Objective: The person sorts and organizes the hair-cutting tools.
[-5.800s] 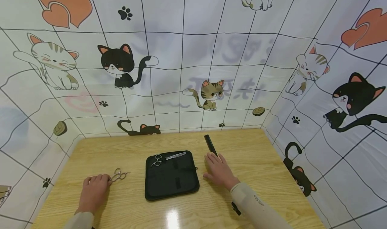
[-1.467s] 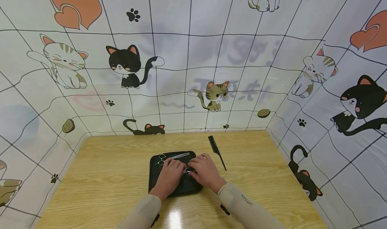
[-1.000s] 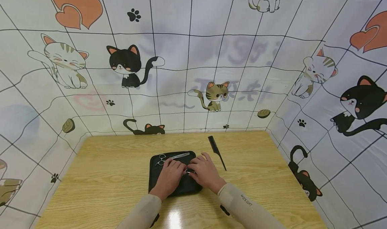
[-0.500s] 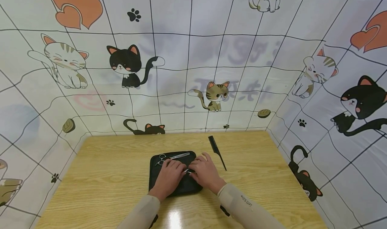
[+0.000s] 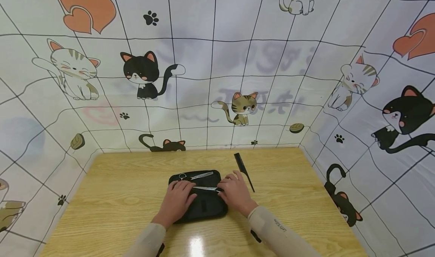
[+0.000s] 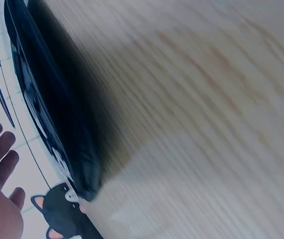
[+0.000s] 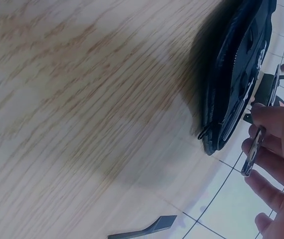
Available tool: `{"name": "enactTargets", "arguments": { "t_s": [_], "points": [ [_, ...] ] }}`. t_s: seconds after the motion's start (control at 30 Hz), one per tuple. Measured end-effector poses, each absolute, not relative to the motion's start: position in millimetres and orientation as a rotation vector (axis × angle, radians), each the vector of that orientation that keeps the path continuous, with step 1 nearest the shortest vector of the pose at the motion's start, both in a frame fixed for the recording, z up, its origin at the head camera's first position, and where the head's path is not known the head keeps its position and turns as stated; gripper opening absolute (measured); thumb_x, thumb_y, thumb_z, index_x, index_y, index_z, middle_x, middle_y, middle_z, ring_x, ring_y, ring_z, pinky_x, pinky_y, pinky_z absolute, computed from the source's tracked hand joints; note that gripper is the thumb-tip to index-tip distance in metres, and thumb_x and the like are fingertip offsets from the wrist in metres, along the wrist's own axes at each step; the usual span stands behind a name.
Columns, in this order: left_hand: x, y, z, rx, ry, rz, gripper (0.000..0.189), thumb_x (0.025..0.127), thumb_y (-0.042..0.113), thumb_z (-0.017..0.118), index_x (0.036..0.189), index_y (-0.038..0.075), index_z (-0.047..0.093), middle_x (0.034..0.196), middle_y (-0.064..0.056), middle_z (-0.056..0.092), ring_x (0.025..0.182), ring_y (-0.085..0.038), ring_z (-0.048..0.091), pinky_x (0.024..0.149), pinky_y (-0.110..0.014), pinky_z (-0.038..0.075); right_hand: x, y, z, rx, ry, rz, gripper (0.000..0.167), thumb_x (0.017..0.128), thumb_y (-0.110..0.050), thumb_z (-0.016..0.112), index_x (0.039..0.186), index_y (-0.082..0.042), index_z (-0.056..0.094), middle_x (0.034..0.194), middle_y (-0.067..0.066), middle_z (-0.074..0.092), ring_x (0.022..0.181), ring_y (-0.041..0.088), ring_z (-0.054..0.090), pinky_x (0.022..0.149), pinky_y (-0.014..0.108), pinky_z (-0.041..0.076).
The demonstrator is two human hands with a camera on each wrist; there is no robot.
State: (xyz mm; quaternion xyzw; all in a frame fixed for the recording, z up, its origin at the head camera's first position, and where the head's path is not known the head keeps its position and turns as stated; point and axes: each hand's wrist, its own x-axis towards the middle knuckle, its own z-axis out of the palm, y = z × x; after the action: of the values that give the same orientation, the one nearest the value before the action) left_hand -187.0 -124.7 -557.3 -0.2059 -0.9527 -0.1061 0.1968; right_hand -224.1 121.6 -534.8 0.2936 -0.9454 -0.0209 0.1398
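My right hand pinches a pair of silver hair scissors by the handle end, between thumb and fingers, over the black zip case. The blades point left toward my left hand. In the left wrist view, the scissors' tip lies between the spread thumb and fingers of that hand, apart from them. A second pair with a toothed blade, thinning shears, rests along the case's far edge; my left fingers partly cover its handle.
A black tail comb lies on the wooden table, just right of the case and beyond my right hand. Cat-printed white cloth walls enclose the table at the back and sides.
Earlier my left hand was by scissors on the left and my right by the comb. Both then worked the scissors over the case. Now the left has let go and drawn left, uncovering the blades.
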Motion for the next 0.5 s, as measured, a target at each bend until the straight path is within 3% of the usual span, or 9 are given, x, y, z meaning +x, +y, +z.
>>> {"name": "enactTargets", "arguments": {
  "t_s": [0.5],
  "points": [
    [-170.7,-183.5,-562.8,-0.415,-2.856,-0.303,0.067,0.089,0.048,0.066,0.138,0.005,0.053,0.137,-0.013,0.058,0.130,-0.030,0.051,0.111,-0.056,0.035,-225.7,132.0,-534.6,0.811,-2.724,0.030,0.019,0.084,-0.038,0.075,0.099,-0.026,0.077,0.101,-0.011,0.075,0.105,0.018,0.061,0.111,0.053,0.034]
  ]
}}
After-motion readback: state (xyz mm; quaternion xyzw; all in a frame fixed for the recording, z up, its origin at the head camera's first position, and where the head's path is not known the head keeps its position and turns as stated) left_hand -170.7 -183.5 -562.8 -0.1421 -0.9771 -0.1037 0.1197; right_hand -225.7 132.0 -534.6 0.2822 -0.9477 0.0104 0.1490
